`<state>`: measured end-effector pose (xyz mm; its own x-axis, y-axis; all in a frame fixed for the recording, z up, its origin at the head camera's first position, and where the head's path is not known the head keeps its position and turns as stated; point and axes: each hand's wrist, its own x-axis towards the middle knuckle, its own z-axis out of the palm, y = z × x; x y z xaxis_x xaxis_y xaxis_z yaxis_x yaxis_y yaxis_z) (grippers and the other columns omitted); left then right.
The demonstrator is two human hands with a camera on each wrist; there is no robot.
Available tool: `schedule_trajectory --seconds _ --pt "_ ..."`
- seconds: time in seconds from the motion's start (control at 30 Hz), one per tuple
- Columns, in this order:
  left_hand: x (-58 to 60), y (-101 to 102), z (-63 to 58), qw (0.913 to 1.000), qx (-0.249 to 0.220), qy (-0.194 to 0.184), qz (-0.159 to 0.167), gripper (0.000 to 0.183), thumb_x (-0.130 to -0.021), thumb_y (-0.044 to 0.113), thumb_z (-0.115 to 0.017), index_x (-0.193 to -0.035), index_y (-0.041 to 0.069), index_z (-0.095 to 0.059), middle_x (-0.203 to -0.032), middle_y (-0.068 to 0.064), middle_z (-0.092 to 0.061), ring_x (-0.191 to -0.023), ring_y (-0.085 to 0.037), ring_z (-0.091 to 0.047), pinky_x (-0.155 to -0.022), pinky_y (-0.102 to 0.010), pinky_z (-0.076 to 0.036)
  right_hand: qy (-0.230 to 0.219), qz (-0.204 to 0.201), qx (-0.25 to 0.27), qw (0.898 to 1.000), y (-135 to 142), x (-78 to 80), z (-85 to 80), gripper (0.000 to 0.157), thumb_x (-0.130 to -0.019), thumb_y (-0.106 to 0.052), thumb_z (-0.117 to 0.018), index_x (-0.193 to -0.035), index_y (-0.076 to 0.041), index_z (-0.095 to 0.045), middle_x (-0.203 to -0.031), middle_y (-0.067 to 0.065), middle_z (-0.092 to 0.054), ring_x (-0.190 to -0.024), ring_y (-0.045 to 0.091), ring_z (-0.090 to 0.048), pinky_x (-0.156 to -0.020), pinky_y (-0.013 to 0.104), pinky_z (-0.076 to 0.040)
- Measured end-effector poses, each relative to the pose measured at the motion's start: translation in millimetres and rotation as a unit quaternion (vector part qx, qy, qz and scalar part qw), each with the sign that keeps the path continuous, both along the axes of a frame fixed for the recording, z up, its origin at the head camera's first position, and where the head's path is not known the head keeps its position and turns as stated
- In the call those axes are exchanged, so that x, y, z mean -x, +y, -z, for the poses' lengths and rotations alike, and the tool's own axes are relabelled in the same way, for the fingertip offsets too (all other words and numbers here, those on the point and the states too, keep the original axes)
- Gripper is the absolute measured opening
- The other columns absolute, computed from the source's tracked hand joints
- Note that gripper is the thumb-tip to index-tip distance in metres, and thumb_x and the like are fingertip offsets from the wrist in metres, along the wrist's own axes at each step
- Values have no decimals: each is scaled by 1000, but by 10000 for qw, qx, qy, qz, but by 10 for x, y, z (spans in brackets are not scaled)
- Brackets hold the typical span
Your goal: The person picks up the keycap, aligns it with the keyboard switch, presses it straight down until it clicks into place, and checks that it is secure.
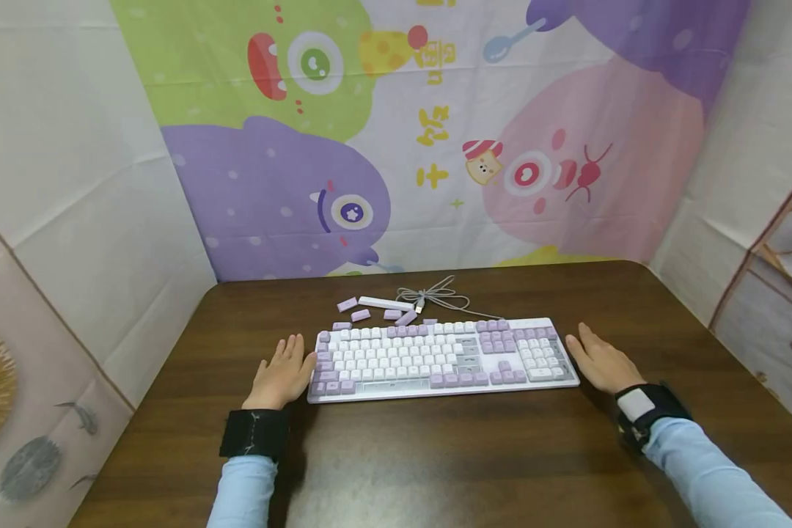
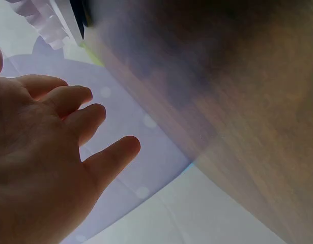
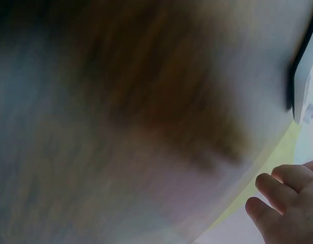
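A white and lilac keyboard [image 1: 396,359] lies on the brown table, with bare grey key spots along the bottom row, near the right of the letter block and at the number pad's right edge. At its left end my left hand [image 1: 282,372] rests with fingers extended, its thumb close to the keyboard's edge. Beside the right end lies my right hand [image 1: 603,361], fingers extended and holding nothing. In the left wrist view the left hand [image 2: 49,132] shows slightly bent fingers and nothing in the palm. Only part of the right hand [image 3: 291,201] appears in the right wrist view.
Behind the keyboard lie several loose lilac keycaps [image 1: 361,314], a long white keycap [image 1: 386,303] and a bundled grey cable [image 1: 438,293] with its plug. A cartoon-printed cloth [image 1: 435,220] hangs beyond the table's [image 1: 435,455] far edge.
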<state>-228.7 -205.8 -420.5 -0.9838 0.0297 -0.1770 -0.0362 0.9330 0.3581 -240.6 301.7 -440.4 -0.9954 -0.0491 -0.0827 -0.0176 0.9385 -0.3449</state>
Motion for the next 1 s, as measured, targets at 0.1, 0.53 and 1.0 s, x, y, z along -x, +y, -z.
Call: schedule_trajectory --seconds 0.1,0.53,1.0 --pt "-3 21 1 10000 -8 12 40 64 -99 37 -23 -145 -6 -12 -153 -24 -12 -142 -41 -8 -109 -64 -10 -146 34 11 9999 -42 3 11 80 -97 -53 -13 -141 13 -13 -142 38 -22 -131 52 -27 -105 59 -25" --pt "-42 273 -1 9994 -5 -7 354 70 -96 38 -35 -143 -11 -17 -143 -33 -31 -132 -47 -34 -104 -56 -31 -170 -248 71 9995 -225 10 23 79 -97 -52 -16 -142 13 -14 -142 35 -27 -128 51 -34 -102 59 -31" --pt "-46 398 26 9994 108 -178 277 73 -93 40 -45 -145 -5 -18 -142 -40 -24 -128 -53 -33 -100 -61 -33 -184 -327 -37 9993 -318 -5 30 81 -97 -52 -17 -138 18 -21 -142 36 -25 -131 50 -30 -104 58 -28"
